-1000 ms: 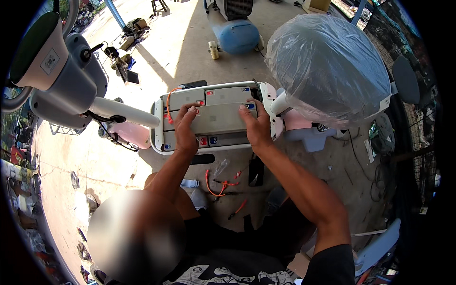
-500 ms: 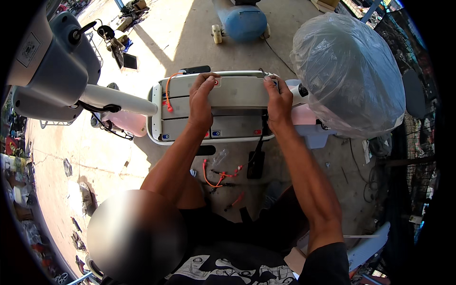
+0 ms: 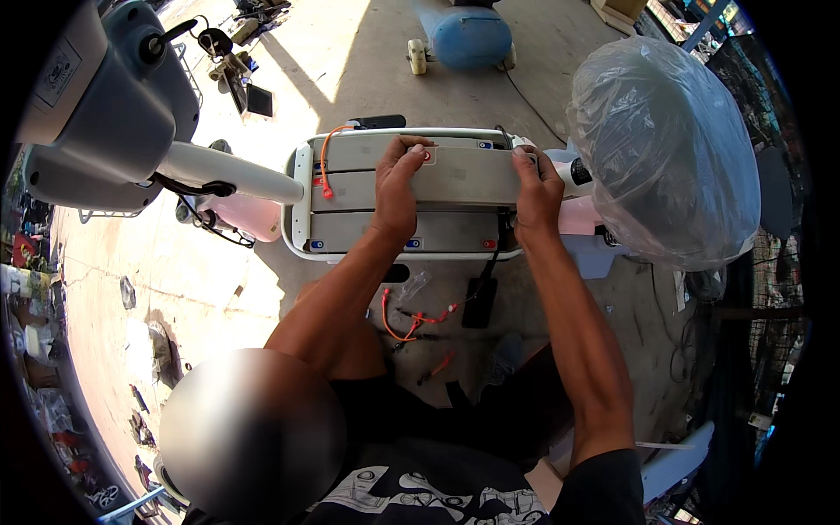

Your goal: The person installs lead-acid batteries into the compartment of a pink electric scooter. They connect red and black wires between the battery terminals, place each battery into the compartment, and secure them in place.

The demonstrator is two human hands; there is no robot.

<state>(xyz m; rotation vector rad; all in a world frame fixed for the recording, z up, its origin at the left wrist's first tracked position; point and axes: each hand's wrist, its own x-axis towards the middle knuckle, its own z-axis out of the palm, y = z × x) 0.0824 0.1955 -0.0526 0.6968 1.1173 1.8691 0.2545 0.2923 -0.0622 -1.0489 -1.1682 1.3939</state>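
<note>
My left hand (image 3: pixel 398 188) and my right hand (image 3: pixel 538 197) grip the two ends of a grey block battery (image 3: pixel 466 178), thumbs on top. A red-ringed terminal shows beside my left thumb. The battery is over the middle of a white metal frame (image 3: pixel 292 232) on a scooter-like vehicle. Several similar grey batteries (image 3: pixel 359 229) lie in rows in that frame, with red and blue terminals at their ends. How deep the held battery sits between them is hidden. An orange cable (image 3: pixel 325 157) with a red end lies across the batteries on the left.
A grey steering column (image 3: pixel 114 96) rises at the left, and a plastic-wrapped seat (image 3: pixel 669 157) at the right. Red and orange cables (image 3: pixel 411 324) and a black box (image 3: pixel 478 302) with a lead lie on the ground before me. Beyond stands a blue tank (image 3: pixel 472 39) on wheels.
Both hands have brought the held battery slightly toward me relative to the frame, uncovering a blue terminal on the far row. The whole view has shifted a little, so things appear further right.
</note>
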